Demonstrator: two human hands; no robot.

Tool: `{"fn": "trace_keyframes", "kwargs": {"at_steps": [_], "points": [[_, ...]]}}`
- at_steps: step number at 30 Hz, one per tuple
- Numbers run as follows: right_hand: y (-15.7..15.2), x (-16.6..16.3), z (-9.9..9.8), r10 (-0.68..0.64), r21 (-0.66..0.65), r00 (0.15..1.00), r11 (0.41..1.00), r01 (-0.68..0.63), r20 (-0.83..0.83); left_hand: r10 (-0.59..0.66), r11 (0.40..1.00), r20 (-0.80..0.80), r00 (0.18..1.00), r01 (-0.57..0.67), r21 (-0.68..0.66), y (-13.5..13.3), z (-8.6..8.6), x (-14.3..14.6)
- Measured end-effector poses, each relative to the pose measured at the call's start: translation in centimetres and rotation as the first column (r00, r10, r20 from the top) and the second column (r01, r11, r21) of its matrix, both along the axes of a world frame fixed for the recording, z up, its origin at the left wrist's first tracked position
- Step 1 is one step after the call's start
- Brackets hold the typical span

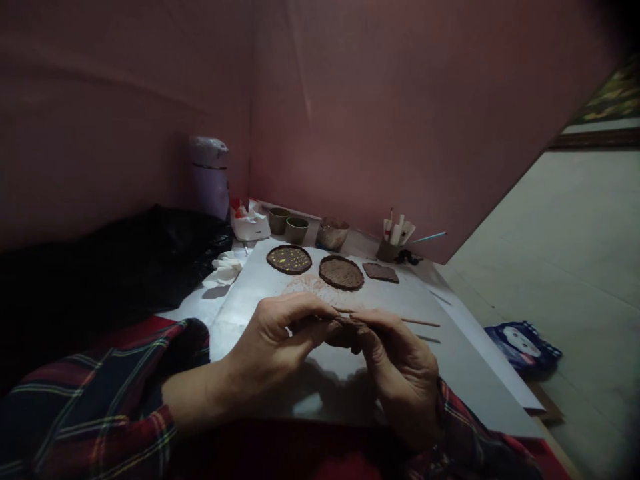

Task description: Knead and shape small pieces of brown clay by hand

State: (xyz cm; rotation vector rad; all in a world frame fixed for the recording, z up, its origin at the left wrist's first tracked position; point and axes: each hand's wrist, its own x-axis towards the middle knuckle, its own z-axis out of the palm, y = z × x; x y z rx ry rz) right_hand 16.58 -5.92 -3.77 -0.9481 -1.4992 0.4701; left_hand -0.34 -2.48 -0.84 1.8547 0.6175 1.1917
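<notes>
My left hand (pixel 280 337) and my right hand (pixel 400 370) meet over a white paper sheet (pixel 450 347), fingers pinched together. Between the fingertips sits a small dark brown lump of clay (pixel 336 332). A thin wooden stick (pixel 417 322) juts out to the right from the fingers of my right hand. Beyond the hands lie three flat brown clay pieces: a round one with yellow dots (pixel 289 259), a plain round one (pixel 341 273) and a small squarish one (pixel 381 272).
Along the pink wall stand two small cups (pixel 296 230), a glass bowl (pixel 333 233), a holder of tools (pixel 394 241), a white container (pixel 250 223) and a lilac flask (pixel 209 175). A crumpled tissue (pixel 226 268) lies left; black plastic (pixel 125 267) beside it. A blue bag (pixel 523 343) lies on the floor.
</notes>
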Motion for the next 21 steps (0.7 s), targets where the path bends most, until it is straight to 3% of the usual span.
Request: {"fn": "trace_keyframes", "kwargs": {"at_steps": [5,9,11,14,21], "points": [[-0.34,0.29,-0.28,-0.056,0.088,0.997,0.995,0.052,0.05,-0.015,0.979,0.075,0.997,0.03,-0.203,0.06,0.25,0.3],[-0.47,0.48,-0.35,-0.09,0.143,0.993,0.987,0.078,0.076,-0.159,0.909,0.156,0.975,0.206,-0.363,0.16,0.42,0.55],[-0.5,0.46,-0.28,-0.081,0.172,0.992,0.983,0.064,0.097,-0.213,0.919,0.143,0.966,0.248,-0.306,0.16,0.35,0.55],[-0.49,0.38,-0.12,-0.084,0.208,0.989,0.977,0.057,0.125,-0.198,0.966,0.078,0.977,0.208,-0.156,0.05,0.17,0.49],[-0.46,0.78,-0.19,-0.104,0.202,0.974,0.977,0.062,0.202,-0.148,0.986,0.042,0.988,0.151,-0.071,-0.18,-0.03,0.37]]}}
